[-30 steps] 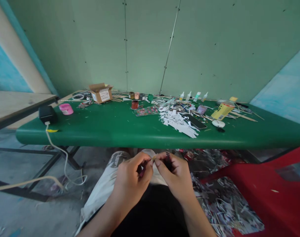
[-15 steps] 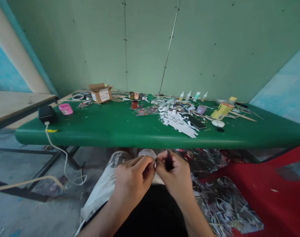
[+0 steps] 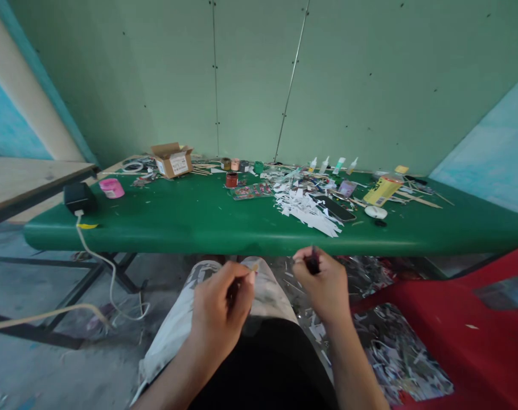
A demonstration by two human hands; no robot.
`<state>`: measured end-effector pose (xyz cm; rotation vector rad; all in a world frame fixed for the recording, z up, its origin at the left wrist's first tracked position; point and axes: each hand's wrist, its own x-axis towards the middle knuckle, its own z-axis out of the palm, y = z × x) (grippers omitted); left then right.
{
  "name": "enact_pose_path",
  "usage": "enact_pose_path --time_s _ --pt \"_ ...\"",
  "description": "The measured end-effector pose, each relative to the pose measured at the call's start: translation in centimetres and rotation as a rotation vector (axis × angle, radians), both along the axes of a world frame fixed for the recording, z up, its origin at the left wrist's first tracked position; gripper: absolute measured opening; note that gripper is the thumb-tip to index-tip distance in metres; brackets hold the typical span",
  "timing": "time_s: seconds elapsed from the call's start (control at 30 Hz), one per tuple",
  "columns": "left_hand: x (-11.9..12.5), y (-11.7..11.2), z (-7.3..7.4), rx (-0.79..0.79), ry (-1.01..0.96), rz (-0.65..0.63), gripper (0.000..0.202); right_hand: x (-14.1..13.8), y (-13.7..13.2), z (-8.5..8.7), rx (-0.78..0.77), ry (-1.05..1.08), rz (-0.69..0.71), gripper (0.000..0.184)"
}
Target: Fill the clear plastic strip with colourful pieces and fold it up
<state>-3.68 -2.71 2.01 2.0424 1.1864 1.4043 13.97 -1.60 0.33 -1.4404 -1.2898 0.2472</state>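
head view: tiny piece (image 3: 255,267), dull yellow and blurry, apart from dark object (image 3: 313,261)

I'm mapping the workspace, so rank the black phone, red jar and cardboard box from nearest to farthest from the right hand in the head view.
1. Black phone: beyond the right hand, beside the white paper strips.
2. Red jar: farther back, to the hand's left.
3. Cardboard box: farther left, toward the green table's back.
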Motion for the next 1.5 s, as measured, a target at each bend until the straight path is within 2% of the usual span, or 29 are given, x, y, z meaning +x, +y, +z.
enact_pose_path --time_s 0.07,0.13,0.23,0.33,0.47,0.67,1.0,1.5 --pt "-0.1 -0.1 0.4 -0.271 -0.232 -0.069 0.023 1.4 0.2 0.2 -0.012 -0.022 0.024 0.016" --pt "0.1 0.0 0.7 -0.471 -0.4 -0.151 0.027 1.8 0.0 0.4 0.003 -0.035 0.073 0.018" --pt "0.4 0.3 0.8 -0.618 -0.545 -0.23 0.028 0.6 -0.8 0.4 0.034 0.014 0.246 0.016" --pt "0.6 0.3 0.9 -0.69 -0.587 -0.267 0.028 -1.2 -1.5 0.2 0.056 0.011 0.434 0.021" --pt "0.5 0.1 1.3 -0.718 -0.581 -0.29 0.028 -2.1 -1.8 0.1 0.138 -0.091 0.504 0.025" --pt "0.5 0.1 1.6 -0.68 -0.573 -0.298 0.026 -1.9 -2.0 0.3 0.101 -0.214 0.541 0.03" --pt "0.6 0.1 1.3 -0.682 -0.612 -0.303 0.029 -2.5 -2.2 0.4 0.045 -0.184 0.577 0.032" --pt "0.5 0.0 1.2 -0.704 -0.627 -0.332 0.026 -2.4 -2.1 0.3 0.046 -0.181 0.581 0.031"
